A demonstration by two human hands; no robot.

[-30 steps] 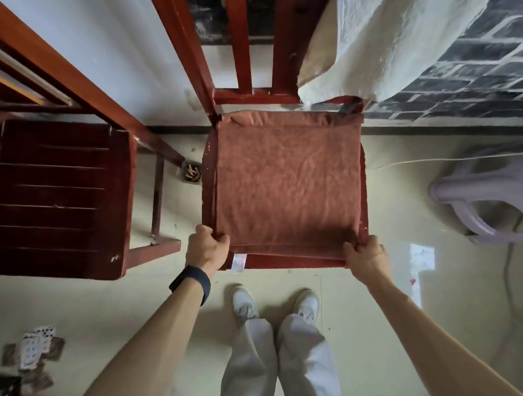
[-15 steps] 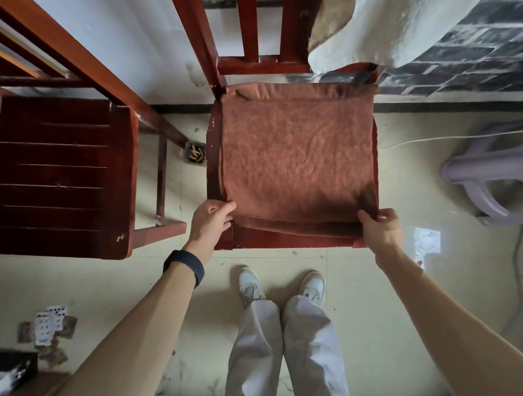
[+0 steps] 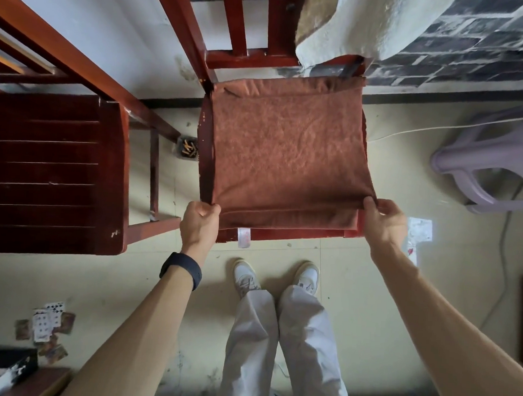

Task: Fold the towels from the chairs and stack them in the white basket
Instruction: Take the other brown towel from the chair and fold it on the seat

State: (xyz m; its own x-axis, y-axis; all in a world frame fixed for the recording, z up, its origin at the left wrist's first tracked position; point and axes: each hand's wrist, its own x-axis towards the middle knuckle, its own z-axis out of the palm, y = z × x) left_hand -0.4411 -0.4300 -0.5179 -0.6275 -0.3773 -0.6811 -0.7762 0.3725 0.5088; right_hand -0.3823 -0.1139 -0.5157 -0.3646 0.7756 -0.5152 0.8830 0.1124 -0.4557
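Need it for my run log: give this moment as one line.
left hand: grips brown towel | right hand: grips brown towel | brown towel: on chair

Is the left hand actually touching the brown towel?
Touching. The head view shows the left hand pinching the brown towel at its near left corner.

No legible words, brands or numbers: white care tag [image 3: 243,237] at 6 o'clock edge of brown towel [image 3: 286,156] has reddish print too blurred to read, playing cards [image 3: 47,323] on floor [image 3: 392,162] at 8 o'clock show black pips only, loose card [image 3: 419,229] at 3 o'clock faint red marks.
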